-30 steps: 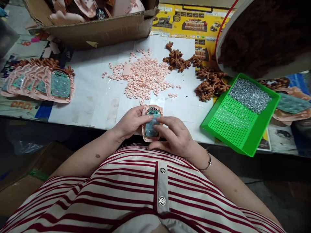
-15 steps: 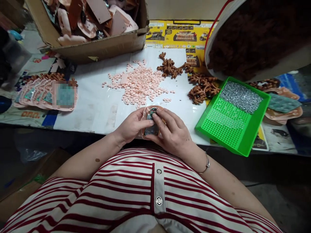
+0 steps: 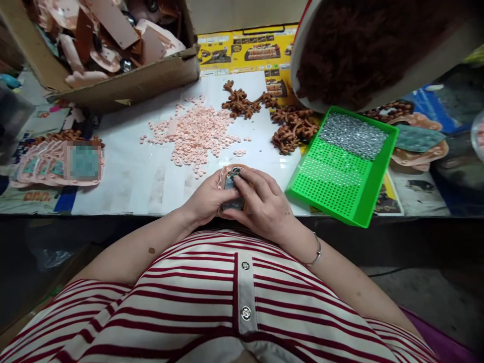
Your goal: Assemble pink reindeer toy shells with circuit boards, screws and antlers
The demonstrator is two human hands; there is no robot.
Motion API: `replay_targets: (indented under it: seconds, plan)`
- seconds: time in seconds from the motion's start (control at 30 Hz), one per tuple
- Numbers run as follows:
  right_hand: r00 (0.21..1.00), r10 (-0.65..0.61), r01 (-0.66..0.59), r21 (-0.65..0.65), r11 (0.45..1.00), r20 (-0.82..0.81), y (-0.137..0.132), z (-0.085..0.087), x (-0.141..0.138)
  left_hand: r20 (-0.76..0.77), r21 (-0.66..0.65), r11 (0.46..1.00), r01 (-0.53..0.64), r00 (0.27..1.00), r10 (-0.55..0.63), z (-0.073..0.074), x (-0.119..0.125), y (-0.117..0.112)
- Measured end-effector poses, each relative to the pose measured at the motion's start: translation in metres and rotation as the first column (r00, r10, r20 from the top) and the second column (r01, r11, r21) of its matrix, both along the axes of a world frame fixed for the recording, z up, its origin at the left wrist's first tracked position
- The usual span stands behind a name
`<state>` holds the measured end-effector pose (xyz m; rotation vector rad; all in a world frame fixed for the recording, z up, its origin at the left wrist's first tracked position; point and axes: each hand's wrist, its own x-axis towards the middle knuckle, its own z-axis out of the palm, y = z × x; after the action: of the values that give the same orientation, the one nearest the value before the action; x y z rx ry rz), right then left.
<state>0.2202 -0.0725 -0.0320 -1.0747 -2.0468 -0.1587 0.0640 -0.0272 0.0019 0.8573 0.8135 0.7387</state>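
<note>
Leftward, I judge most room over the white-covered surface (image 3: 123,194). At its front edge, the left hand (image 3: 206,199) grips a small pink plastic shell with a grey-green circuit board (image 3: 232,203), likely light, stiff, fragile; I'd favour its rim. The right hand (image 3: 267,202) curls over it, grip unclear. Rightward, a green perforated plastic tray (image 3: 335,176) limits movement.

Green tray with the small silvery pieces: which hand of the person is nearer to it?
Right. The right hand, on the pink casing, is to the left of the green tray, apart from it; the left hand is farther left.
</note>
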Motion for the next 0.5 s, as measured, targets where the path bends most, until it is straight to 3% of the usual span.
replay_targets:
  seconds: [0.1, 0.17, 0.2, 0.27, 0.33, 0.37, 0.43, 0.47, 0.5]
  plan:
    - [1.0, -0.004, 0.004, -0.04, 0.999, -0.004, -0.004, 0.008, 0.019, -0.015, -0.081, 0.997, 0.001, 1.0, -0.003, 0.005, 0.007, 0.002]
    - [0.988, -0.149, 0.15, 0.03, 0.988, -0.027, -0.012, 0.019, 0.047, -0.051, -0.143, 0.989, 0.04, 0.998, -0.047, 0.009, 0.011, 0.004]
    - [0.962, -0.268, 0.272, 0.102, 0.957, -0.055, -0.019, 0.024, 0.065, -0.064, -0.167, 0.985, 0.052, 0.996, -0.063, 0.01, 0.014, 0.005]
    - [0.848, -0.5, 0.53, 0.283, 0.799, -0.176, -0.035, 0.034, 0.11, -0.086, -0.213, 0.974, 0.071, 0.992, -0.091, 0.011, 0.021, 0.008]
    - [0.73, -0.568, 0.682, 0.457, 0.571, -0.38, -0.052, 0.04, 0.163, -0.107, -0.254, 0.964, 0.079, 0.988, -0.109, 0.011, 0.028, 0.01]
    - [0.698, -0.564, 0.715, 0.475, 0.512, -0.442, -0.06, 0.042, 0.191, -0.118, -0.271, 0.959, 0.08, 0.986, -0.116, 0.01, 0.032, 0.011]
    - [0.675, -0.509, 0.737, 0.459, 0.496, -0.534, -0.068, 0.043, 0.247, -0.132, -0.293, 0.952, 0.086, 0.983, -0.13, 0.009, 0.04, 0.011]
    - [0.665, -0.473, 0.74, 0.424, 0.522, -0.578, -0.068, 0.044, 0.272, -0.135, -0.299, 0.95, 0.089, 0.982, -0.135, 0.008, 0.043, 0.011]
    - [0.606, -0.461, 0.759, 0.299, 0.578, -0.648, -0.066, 0.043, 0.294, -0.136, -0.302, 0.949, 0.09, 0.981, -0.136, 0.007, 0.046, 0.012]
